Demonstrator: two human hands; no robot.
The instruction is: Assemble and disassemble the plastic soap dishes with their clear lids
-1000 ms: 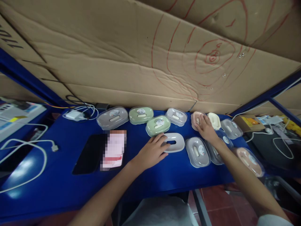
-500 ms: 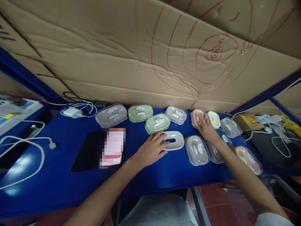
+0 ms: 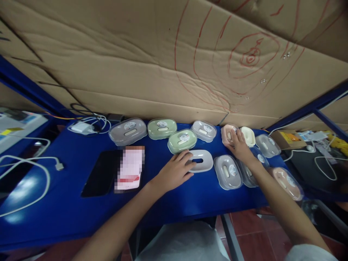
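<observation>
At the far left of the frame, a white cable (image 3: 45, 183) loops over the blue table (image 3: 67, 210), its plug pointing right. Above it, at the middle left, lies a white charger (image 3: 83, 127) with coiled cords. Next come a black flat device (image 3: 100, 174) and, just beside it, a phone (image 3: 129, 168) with a blurred pink screen. Behind these stands a large grey lidded dish (image 3: 127, 132), followed by a green lidded dish (image 3: 162, 129) and a second green one (image 3: 182, 141) nearer the viewer.

At the centre, the left hand (image 3: 172, 173) lies over the left end of an uncovered pale dish (image 3: 206, 161) with a dark slot; its fingers are spread wide, touching the dish without closing round it. Behind is a small grey lidded dish (image 3: 203, 131); to the right, a tilted grey one (image 3: 227, 172).

Right of centre, the right hand (image 3: 241, 149) has its fingers bent over a pink dish (image 3: 227, 135) — whether they grip it, one cannot tell. Beside it sits a cream dish (image 3: 248, 136). Further right are a grey covered dish (image 3: 268, 146) and, lower, a pink covered dish (image 3: 287, 184); at the right edge, a cardboard box (image 3: 285, 140).
</observation>
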